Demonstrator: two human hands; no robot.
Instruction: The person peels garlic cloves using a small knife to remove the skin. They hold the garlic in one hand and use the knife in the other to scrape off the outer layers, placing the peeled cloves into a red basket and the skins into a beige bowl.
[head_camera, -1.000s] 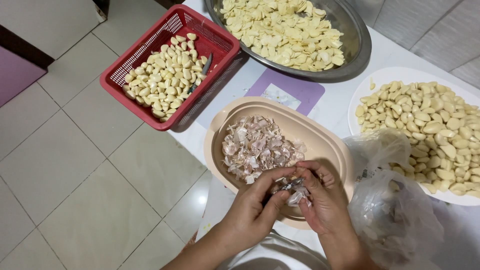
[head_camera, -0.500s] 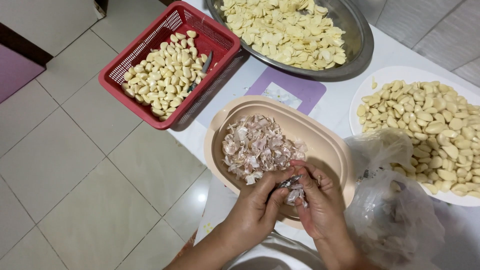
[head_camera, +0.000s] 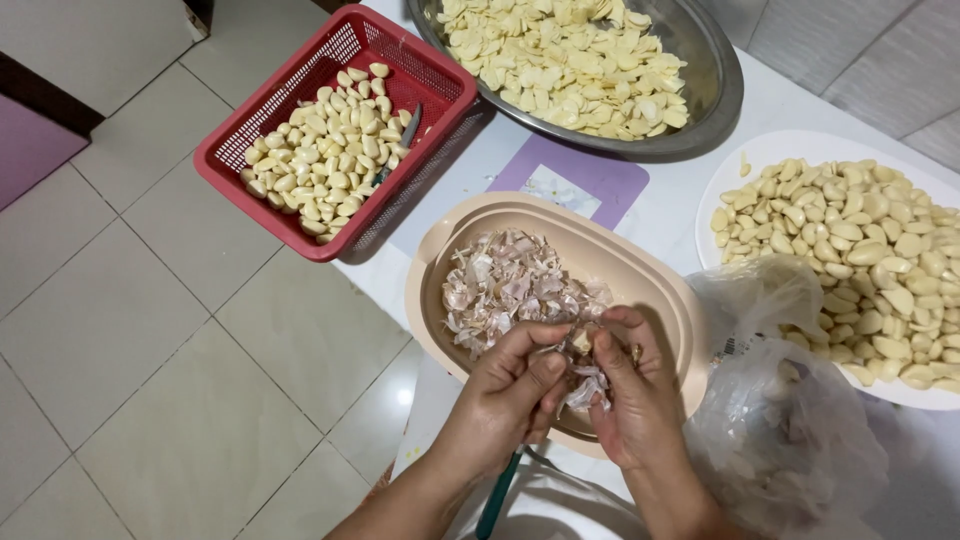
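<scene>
White table beside pale floor tiles: over a beige oval tub of skins, left hand and right hand pinch one garlic clove, fingertips clamped on it.

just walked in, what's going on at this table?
A person is peeling garlic. The left hand and right hand pinch a clove over a beige oval tub holding papery skins. A red basket with whole peeled cloves sits at the table edge, a steel bowl holds sliced garlic, a white plate carries more cloves, and a clear plastic bag lies beside the right hand.
</scene>
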